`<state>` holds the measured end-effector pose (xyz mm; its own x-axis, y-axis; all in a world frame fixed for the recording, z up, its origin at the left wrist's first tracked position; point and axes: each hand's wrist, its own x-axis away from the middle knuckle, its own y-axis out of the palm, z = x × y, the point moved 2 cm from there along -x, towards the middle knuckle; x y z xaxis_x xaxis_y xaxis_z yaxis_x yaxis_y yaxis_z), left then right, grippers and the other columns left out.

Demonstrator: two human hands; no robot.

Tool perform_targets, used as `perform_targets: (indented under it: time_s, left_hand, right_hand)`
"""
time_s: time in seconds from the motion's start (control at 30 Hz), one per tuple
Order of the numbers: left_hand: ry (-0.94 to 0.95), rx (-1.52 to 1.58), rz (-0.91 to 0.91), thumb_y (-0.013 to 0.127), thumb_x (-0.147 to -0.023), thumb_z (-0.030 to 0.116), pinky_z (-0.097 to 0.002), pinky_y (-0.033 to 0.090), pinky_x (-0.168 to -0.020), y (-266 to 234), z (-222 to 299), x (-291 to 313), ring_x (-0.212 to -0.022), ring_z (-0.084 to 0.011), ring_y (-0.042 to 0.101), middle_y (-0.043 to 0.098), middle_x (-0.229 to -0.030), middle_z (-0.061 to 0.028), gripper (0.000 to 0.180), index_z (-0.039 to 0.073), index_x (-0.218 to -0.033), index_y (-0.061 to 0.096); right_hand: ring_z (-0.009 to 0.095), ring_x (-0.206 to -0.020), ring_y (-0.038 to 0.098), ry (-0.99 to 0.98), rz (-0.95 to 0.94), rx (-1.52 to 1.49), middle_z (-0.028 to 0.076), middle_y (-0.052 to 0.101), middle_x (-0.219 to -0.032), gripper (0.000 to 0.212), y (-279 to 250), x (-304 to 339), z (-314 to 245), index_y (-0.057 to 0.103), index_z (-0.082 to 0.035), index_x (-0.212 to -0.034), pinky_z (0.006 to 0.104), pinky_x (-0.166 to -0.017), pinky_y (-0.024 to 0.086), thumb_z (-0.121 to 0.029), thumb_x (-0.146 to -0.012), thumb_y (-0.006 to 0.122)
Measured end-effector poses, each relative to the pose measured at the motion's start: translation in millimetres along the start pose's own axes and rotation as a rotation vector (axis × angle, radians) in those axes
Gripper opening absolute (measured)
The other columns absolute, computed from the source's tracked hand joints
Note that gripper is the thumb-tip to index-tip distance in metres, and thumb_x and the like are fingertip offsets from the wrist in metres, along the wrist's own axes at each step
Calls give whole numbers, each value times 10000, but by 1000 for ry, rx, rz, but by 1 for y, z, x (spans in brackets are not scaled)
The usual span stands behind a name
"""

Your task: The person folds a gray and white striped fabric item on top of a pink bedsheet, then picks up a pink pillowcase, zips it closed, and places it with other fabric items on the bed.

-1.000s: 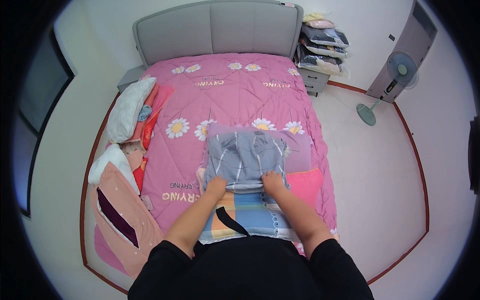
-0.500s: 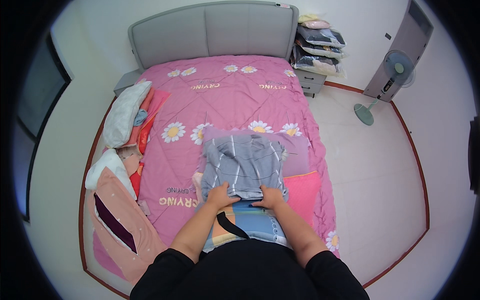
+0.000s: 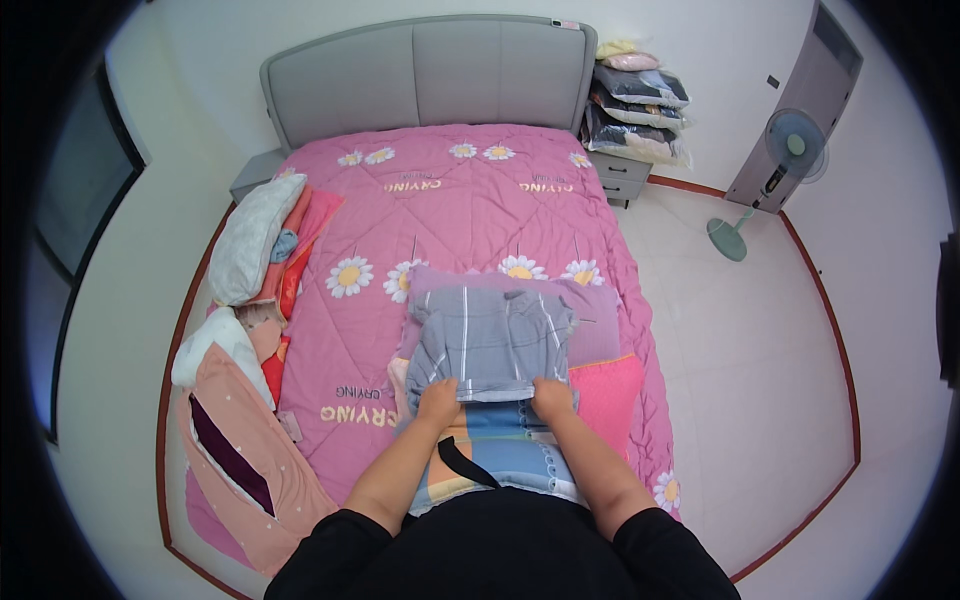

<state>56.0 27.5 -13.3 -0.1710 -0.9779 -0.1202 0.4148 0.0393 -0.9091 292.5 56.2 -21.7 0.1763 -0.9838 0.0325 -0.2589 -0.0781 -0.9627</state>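
Because left hand (image 3: 438, 404) and right hand (image 3: 554, 401) pinch opposite ends, grey cloth (image 3: 488, 342), frame centre, presents a taut near edge.

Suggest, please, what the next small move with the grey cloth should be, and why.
Perhaps pull the near edge of the grey cloth gently outward to both sides: the left grip and right grip hold that edge near its opposite ends, while the cloth beyond it lies creased.
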Motion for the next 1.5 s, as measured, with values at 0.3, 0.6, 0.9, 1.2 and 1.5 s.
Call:
perform_targets:
  time_s: [0.3,0.6,0.9,1.2,1.5]
  left_hand:
    - [-121,-78,-404,590,-652,440,-404,454,-690,-23,18,-1,-795,-340,571,596,-787,-196,485,29,-907,571]
    - [-147,-18,-438,545,-642,255,-388,452,-740,8,-4,0,-834,-289,577,608,-885,-134,315,145,-924,631]
    - [-87,-64,-363,536,-632,224,-397,452,-708,12,-4,7,-799,-299,576,609,-831,-141,274,116,-865,631]
    - [-27,-90,-251,577,-612,165,-410,428,-706,0,1,8,-818,-306,556,583,-841,-138,271,72,-866,575]
    - [66,212,7,572,-594,51,-450,423,-666,-24,90,-46,-757,-374,536,558,-791,-185,338,35,-908,447]
  right_hand:
    - [317,-820,557,46,-285,-59,152,592,-843,365,-33,16,-14,584,-69,-835,402,-719,437,-388,-659,605]
    - [316,-880,486,16,408,-178,144,517,-850,164,0,19,30,500,-39,-784,390,-720,388,26,-633,495]
    - [345,-818,550,268,32,-94,181,557,-890,163,6,6,41,544,-21,-841,415,-710,440,-67,-704,467]
    - [336,-870,553,369,-26,-312,219,577,-907,320,-43,8,7,576,16,-930,403,-762,431,-80,-637,491]
    - [399,-766,532,-57,158,-562,248,554,-787,240,-67,-4,-50,552,27,-816,429,-680,415,-64,-599,506]
